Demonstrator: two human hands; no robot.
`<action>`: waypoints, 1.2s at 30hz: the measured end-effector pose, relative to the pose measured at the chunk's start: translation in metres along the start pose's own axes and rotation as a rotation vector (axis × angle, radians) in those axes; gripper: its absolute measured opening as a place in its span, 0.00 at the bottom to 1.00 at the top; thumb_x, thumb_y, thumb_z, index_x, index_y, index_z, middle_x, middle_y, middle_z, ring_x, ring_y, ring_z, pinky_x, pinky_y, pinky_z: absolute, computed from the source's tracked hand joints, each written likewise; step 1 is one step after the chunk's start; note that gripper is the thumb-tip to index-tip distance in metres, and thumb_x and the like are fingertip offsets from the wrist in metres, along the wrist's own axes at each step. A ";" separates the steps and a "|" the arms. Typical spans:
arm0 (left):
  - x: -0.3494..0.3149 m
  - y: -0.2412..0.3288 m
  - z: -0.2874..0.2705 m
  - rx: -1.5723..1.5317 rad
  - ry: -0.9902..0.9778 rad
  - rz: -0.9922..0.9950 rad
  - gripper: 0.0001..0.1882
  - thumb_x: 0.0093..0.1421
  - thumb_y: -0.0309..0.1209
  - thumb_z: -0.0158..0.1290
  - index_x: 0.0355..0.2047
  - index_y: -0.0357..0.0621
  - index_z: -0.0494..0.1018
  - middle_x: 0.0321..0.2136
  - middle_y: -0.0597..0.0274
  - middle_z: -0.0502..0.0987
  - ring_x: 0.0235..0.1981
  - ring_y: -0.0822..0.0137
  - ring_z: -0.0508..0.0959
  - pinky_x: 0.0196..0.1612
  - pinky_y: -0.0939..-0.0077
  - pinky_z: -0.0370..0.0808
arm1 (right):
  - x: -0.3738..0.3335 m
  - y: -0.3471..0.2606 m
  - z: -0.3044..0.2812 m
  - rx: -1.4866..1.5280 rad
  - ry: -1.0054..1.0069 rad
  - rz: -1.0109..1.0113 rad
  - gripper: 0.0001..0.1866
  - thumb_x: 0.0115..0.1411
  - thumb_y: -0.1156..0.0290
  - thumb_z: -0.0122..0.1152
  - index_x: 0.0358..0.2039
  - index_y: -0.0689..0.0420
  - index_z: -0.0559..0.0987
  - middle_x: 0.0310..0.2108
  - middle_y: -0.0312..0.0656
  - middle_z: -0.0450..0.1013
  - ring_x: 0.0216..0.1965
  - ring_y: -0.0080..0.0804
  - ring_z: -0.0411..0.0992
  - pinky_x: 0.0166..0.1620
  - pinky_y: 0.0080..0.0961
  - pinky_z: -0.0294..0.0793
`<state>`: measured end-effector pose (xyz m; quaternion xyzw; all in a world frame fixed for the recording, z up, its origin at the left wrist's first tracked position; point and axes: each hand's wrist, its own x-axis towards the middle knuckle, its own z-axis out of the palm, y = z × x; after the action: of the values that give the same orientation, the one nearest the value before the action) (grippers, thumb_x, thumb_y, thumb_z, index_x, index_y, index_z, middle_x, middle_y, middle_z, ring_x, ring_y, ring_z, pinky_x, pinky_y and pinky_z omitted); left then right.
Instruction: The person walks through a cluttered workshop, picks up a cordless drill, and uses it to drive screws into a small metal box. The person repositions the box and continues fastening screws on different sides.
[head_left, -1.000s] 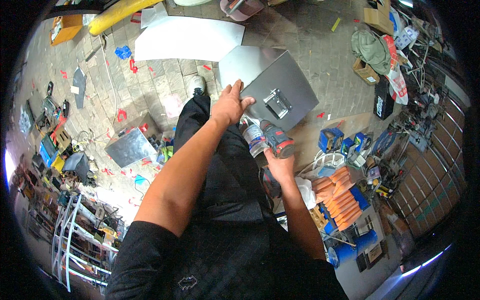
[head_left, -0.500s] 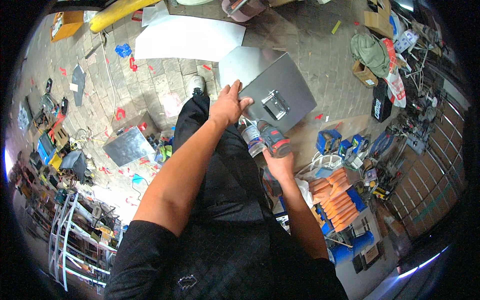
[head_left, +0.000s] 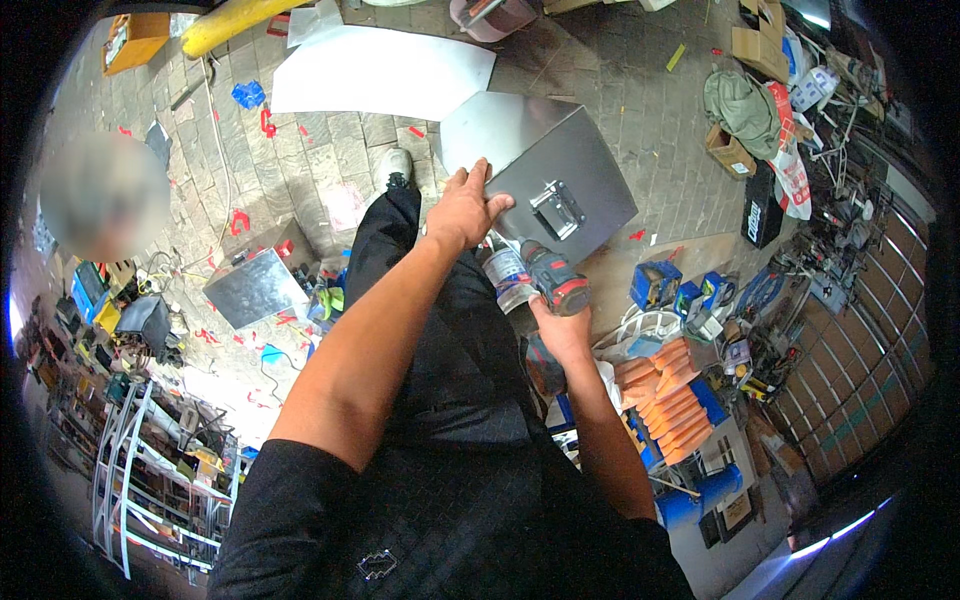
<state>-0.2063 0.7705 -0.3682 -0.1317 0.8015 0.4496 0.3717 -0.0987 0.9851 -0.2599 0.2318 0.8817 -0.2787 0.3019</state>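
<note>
A grey sheet-metal box is tilted in front of me, with a recessed metal handle on its near face. My left hand grips the box's left edge, fingers over the upper side and thumb along the near face. In my right hand is a black and red cordless drill. The drill's nose points up and left at the box's lower edge; whether its tip touches is hidden. A clear plastic bottle or jar shows just left of the drill.
A large white sheet lies on the paved floor beyond the box. Another metal box sits at left among red scraps. Blue bins and stacked orange pieces are at right. A blurred round patch hides part of the far left.
A blurred round patch has come into view at the left. Both hands, the drill and the metal box keep nearly the same places, with only a slight shift of the view.
</note>
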 end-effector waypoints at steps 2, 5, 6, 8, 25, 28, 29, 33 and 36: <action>-0.001 0.002 -0.002 0.005 -0.011 0.002 0.45 0.64 0.55 0.57 0.71 0.43 0.55 0.63 0.39 0.67 0.63 0.40 0.69 0.65 0.55 0.69 | -0.001 0.004 0.004 0.055 -0.003 0.016 0.20 0.54 0.63 0.74 0.42 0.60 0.80 0.37 0.49 0.81 0.40 0.50 0.80 0.47 0.43 0.78; -0.003 0.004 -0.003 0.011 0.008 0.011 0.44 0.64 0.55 0.57 0.71 0.43 0.55 0.62 0.39 0.68 0.63 0.40 0.70 0.64 0.54 0.69 | -0.001 0.002 0.007 0.276 -0.072 0.143 0.10 0.59 0.68 0.71 0.35 0.57 0.78 0.26 0.40 0.76 0.25 0.36 0.74 0.31 0.34 0.74; -0.002 0.003 -0.003 0.005 0.009 0.011 0.44 0.64 0.55 0.58 0.71 0.42 0.56 0.62 0.39 0.68 0.63 0.40 0.70 0.64 0.54 0.69 | -0.003 0.001 0.004 0.425 -0.128 0.264 0.08 0.61 0.70 0.69 0.32 0.55 0.76 0.21 0.36 0.72 0.19 0.28 0.69 0.23 0.28 0.68; -0.001 0.002 -0.002 0.007 0.015 0.013 0.44 0.64 0.55 0.58 0.71 0.42 0.55 0.62 0.39 0.68 0.63 0.40 0.69 0.64 0.54 0.69 | -0.005 -0.005 -0.001 0.586 -0.185 0.401 0.09 0.64 0.72 0.67 0.28 0.54 0.75 0.16 0.31 0.68 0.12 0.20 0.64 0.16 0.22 0.64; -0.002 0.005 0.001 0.074 0.038 -0.010 0.45 0.64 0.55 0.57 0.72 0.44 0.54 0.63 0.39 0.67 0.64 0.41 0.69 0.64 0.55 0.69 | -0.007 -0.023 -0.009 0.627 -0.210 0.438 0.08 0.63 0.74 0.67 0.31 0.55 0.74 0.17 0.32 0.68 0.13 0.21 0.65 0.17 0.23 0.65; -0.001 0.005 -0.002 0.029 -0.007 0.003 0.44 0.64 0.55 0.57 0.71 0.44 0.55 0.62 0.41 0.68 0.63 0.42 0.70 0.63 0.55 0.70 | -0.007 -0.024 -0.009 0.588 -0.210 0.367 0.08 0.63 0.75 0.66 0.32 0.55 0.73 0.17 0.32 0.67 0.13 0.21 0.64 0.16 0.22 0.64; -0.001 0.004 -0.002 0.014 -0.004 -0.001 0.43 0.64 0.56 0.57 0.71 0.46 0.56 0.62 0.40 0.67 0.63 0.41 0.69 0.63 0.54 0.70 | -0.007 -0.024 -0.008 0.585 -0.209 0.391 0.08 0.64 0.75 0.65 0.31 0.55 0.73 0.17 0.32 0.67 0.13 0.21 0.64 0.16 0.22 0.63; 0.002 0.000 0.001 -0.020 0.000 -0.003 0.43 0.63 0.58 0.57 0.70 0.52 0.57 0.63 0.38 0.66 0.65 0.40 0.68 0.63 0.51 0.69 | -0.006 -0.020 -0.007 0.555 -0.211 0.448 0.07 0.63 0.75 0.66 0.32 0.57 0.74 0.19 0.34 0.69 0.16 0.24 0.68 0.19 0.25 0.68; 0.003 -0.003 0.005 0.006 0.024 0.003 0.44 0.63 0.59 0.56 0.71 0.52 0.56 0.63 0.39 0.66 0.65 0.41 0.68 0.63 0.51 0.70 | -0.006 -0.022 -0.002 0.246 -0.008 0.010 0.09 0.59 0.70 0.70 0.33 0.59 0.77 0.24 0.41 0.76 0.25 0.37 0.76 0.30 0.35 0.76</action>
<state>-0.2049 0.7731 -0.3738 -0.1346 0.8074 0.4459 0.3620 -0.1075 0.9684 -0.2470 0.2702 0.8385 -0.3841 0.2762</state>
